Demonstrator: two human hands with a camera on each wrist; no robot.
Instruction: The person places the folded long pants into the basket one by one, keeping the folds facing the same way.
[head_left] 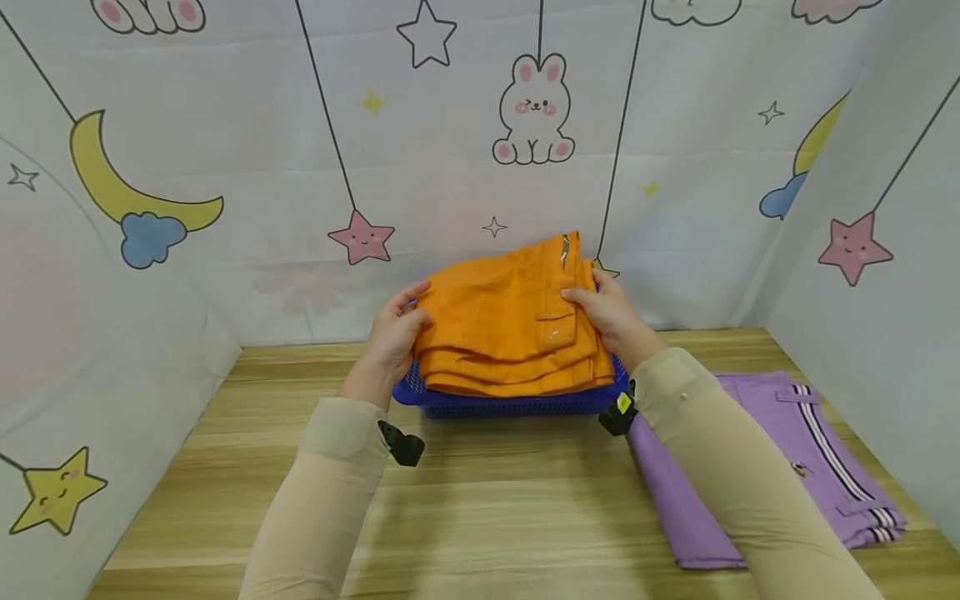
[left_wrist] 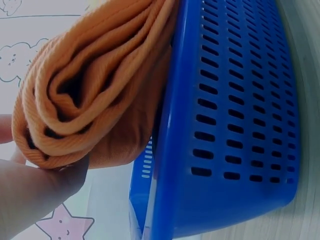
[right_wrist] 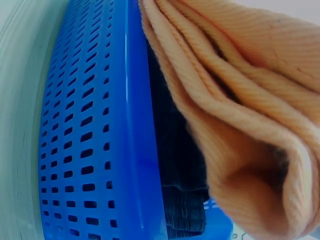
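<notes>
Orange folded garment (head_left: 487, 312), one: gripped between left hand (head_left: 388, 337) and right hand (head_left: 613, 315), long axis running crosswise between them, waistband (head_left: 558, 279) rightmost

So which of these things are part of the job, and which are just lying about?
In the job:
orange garment, held by the left hand and right hand
blue basket beneath it
dark cloth inside the basket, probably

Apparently lying about:
purple garment on the table, in neither hand

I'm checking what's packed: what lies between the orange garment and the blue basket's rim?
In the right wrist view, dark fabric shows between the orange garment and rim.
</notes>
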